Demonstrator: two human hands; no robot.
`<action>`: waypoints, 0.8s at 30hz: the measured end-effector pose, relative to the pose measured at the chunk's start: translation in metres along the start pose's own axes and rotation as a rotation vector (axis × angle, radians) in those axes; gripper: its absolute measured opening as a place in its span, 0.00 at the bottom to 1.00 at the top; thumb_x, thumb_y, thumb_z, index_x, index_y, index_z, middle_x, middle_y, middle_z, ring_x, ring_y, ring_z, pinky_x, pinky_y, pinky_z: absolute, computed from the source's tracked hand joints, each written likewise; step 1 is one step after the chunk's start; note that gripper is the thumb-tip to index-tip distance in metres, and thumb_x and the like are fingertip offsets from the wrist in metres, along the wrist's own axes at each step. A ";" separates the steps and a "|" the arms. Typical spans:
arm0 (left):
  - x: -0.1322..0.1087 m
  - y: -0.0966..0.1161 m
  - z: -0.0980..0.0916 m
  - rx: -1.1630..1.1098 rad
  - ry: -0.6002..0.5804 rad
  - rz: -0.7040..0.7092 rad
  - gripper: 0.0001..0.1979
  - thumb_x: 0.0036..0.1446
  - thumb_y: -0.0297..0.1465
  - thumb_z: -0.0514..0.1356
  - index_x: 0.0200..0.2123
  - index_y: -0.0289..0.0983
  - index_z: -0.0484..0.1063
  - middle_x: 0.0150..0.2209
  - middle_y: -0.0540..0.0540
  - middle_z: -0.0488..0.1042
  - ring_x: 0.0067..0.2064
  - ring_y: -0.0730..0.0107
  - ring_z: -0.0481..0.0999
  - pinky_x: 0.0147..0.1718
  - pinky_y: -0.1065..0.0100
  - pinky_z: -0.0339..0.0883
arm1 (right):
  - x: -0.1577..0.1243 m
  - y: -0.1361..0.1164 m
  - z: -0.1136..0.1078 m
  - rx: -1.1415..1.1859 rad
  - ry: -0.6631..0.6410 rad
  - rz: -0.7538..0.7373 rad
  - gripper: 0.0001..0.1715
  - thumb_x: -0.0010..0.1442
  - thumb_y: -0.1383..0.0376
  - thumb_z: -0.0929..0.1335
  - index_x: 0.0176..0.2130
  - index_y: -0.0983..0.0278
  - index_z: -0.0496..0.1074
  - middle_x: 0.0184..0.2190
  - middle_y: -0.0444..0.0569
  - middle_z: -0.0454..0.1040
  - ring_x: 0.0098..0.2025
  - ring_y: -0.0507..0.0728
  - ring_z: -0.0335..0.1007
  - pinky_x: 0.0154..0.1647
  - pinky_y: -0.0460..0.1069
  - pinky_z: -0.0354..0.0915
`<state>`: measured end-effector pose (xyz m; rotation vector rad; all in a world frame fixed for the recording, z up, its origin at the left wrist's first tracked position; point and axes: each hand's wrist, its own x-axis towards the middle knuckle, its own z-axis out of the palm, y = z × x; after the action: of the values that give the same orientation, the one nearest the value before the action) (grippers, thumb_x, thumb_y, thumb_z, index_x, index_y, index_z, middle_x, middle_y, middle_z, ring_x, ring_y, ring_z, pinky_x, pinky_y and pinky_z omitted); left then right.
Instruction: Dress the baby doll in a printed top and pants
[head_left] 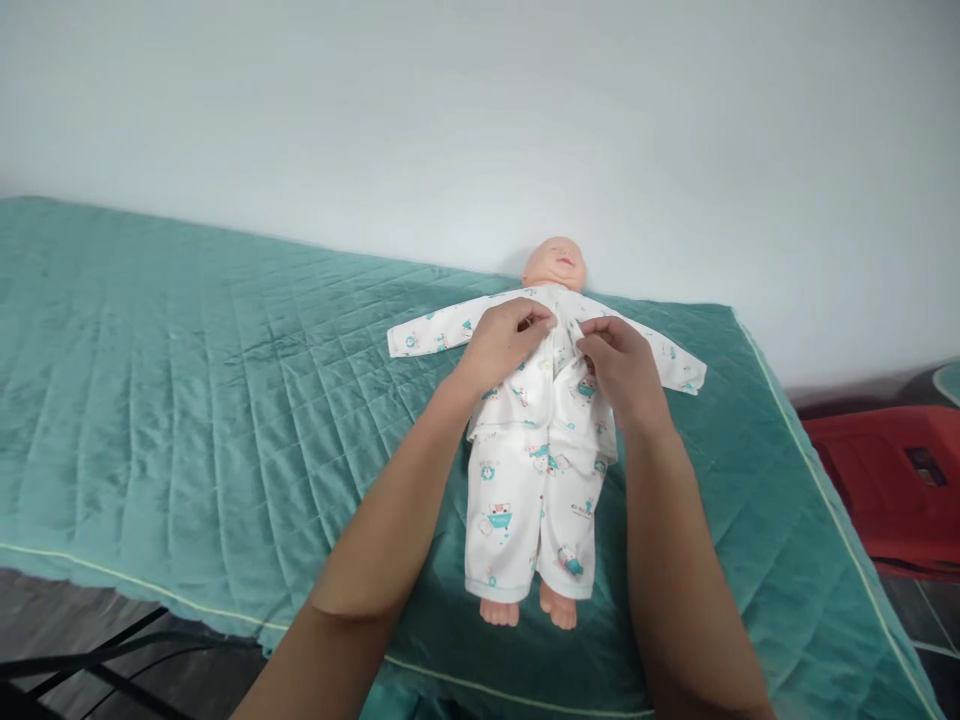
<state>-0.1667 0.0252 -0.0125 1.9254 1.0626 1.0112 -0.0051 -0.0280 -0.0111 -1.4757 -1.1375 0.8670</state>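
A baby doll [555, 263] lies on its back, dressed in a white printed jacket [517, 397] and matching trousers [504, 500], with its bare feet showing. The jacket sleeves are spread out to both sides. At the chest, my left hand [512, 340] pinches one front edge of the jacket. My right hand [619, 362] has its fingers closed on the opposite front edge, just across from it. Between the two hands the jacket front is parted in a narrow gap.
A green quilted cover [225, 400] lies under the doll, its back edge along a white wall [450, 130]. A red plastic object [892, 480] stands beyond the right edge. Dark metal legs [97, 660] show at lower left.
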 end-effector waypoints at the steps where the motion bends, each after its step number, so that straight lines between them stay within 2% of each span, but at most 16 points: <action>1: -0.002 0.000 0.000 -0.011 -0.004 -0.003 0.08 0.61 0.32 0.59 0.38 0.37 0.77 0.36 0.48 0.77 0.38 0.70 0.73 0.40 0.68 0.65 | -0.001 0.001 0.003 -0.057 0.023 -0.032 0.10 0.51 0.64 0.68 0.36 0.61 0.73 0.24 0.40 0.70 0.23 0.51 0.60 0.24 0.47 0.57; 5: -0.005 -0.001 -0.001 -0.055 -0.005 -0.038 0.05 0.58 0.31 0.61 0.35 0.37 0.75 0.32 0.49 0.75 0.34 0.72 0.71 0.35 0.70 0.63 | -0.005 0.005 0.014 -0.295 0.131 -0.215 0.08 0.55 0.62 0.68 0.37 0.61 0.73 0.29 0.44 0.74 0.29 0.54 0.65 0.32 0.51 0.63; 8: -0.004 0.000 -0.002 -0.144 -0.016 -0.083 0.05 0.58 0.32 0.62 0.33 0.37 0.74 0.29 0.50 0.73 0.30 0.74 0.68 0.31 0.70 0.62 | -0.005 0.005 0.016 -0.318 0.162 -0.285 0.05 0.57 0.62 0.68 0.35 0.61 0.74 0.29 0.44 0.74 0.30 0.54 0.65 0.35 0.51 0.63; 12: -0.005 0.004 0.003 -0.392 -0.010 -0.135 0.05 0.58 0.32 0.62 0.34 0.36 0.74 0.29 0.49 0.74 0.31 0.75 0.72 0.32 0.71 0.65 | -0.004 0.000 0.013 -0.133 0.113 -0.193 0.06 0.57 0.62 0.70 0.33 0.62 0.76 0.30 0.45 0.75 0.31 0.53 0.67 0.35 0.50 0.64; 15: -0.005 0.004 0.007 -0.453 -0.010 -0.163 0.05 0.58 0.31 0.63 0.34 0.35 0.75 0.28 0.49 0.75 0.31 0.75 0.74 0.33 0.71 0.67 | -0.004 0.000 0.013 -0.019 0.091 -0.156 0.07 0.57 0.61 0.71 0.35 0.62 0.76 0.32 0.45 0.76 0.34 0.53 0.69 0.36 0.50 0.66; 19: -0.004 0.001 0.004 -0.570 -0.055 -0.202 0.03 0.56 0.28 0.65 0.35 0.35 0.76 0.30 0.49 0.76 0.32 0.76 0.76 0.36 0.71 0.70 | -0.004 0.006 0.013 0.009 0.051 -0.160 0.09 0.56 0.60 0.72 0.37 0.61 0.77 0.32 0.44 0.75 0.33 0.53 0.69 0.36 0.49 0.67; 24: -0.003 -0.002 0.003 -0.625 -0.060 -0.204 0.03 0.55 0.27 0.66 0.34 0.35 0.74 0.29 0.50 0.76 0.31 0.77 0.75 0.36 0.70 0.71 | -0.003 0.007 0.008 0.042 -0.084 -0.146 0.14 0.55 0.59 0.73 0.41 0.61 0.76 0.32 0.44 0.74 0.32 0.52 0.68 0.32 0.48 0.64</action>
<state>-0.1661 0.0232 -0.0162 1.3051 0.7671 1.0107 -0.0114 -0.0285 -0.0197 -1.3145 -1.2649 0.8520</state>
